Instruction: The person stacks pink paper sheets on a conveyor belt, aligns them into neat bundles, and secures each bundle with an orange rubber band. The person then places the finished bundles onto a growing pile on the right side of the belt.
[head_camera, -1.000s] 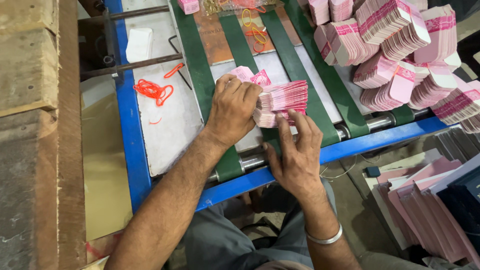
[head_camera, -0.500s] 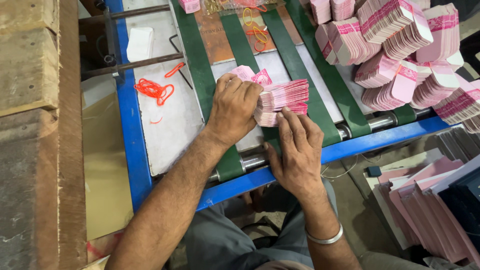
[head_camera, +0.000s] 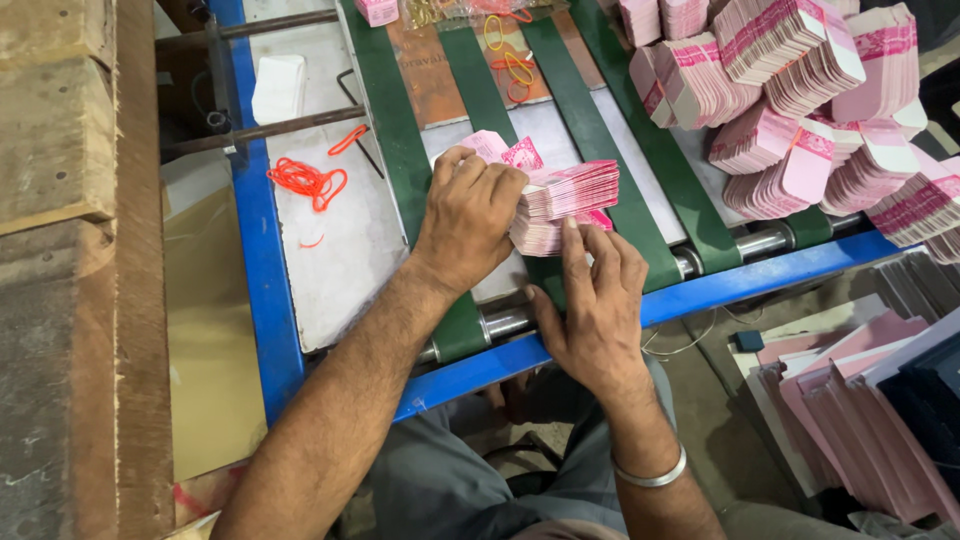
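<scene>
A fanned stack of pink and white paper envelopes (head_camera: 568, 192) lies on the green conveyor belts (head_camera: 395, 130) of a blue-framed machine. My left hand (head_camera: 470, 215) covers the stack's left end and grips it from above. My right hand (head_camera: 598, 300) rests against the stack's near edge, fingers pressed to the lower envelopes. A metal bangle (head_camera: 650, 472) sits on my right wrist. A couple of loose pink envelopes (head_camera: 505, 152) peek out behind my left hand.
Bundled stacks of pink envelopes (head_camera: 800, 90) pile up at the upper right. Red rubber bands (head_camera: 305, 180) lie on the grey plate at left, more bands (head_camera: 512, 65) farther up. A white block (head_camera: 278, 88) sits upper left. Flat pink sheets (head_camera: 860, 400) lie at lower right.
Both hands stay on the envelope stack; my right-hand fingers have shifted slightly along its near edge.
</scene>
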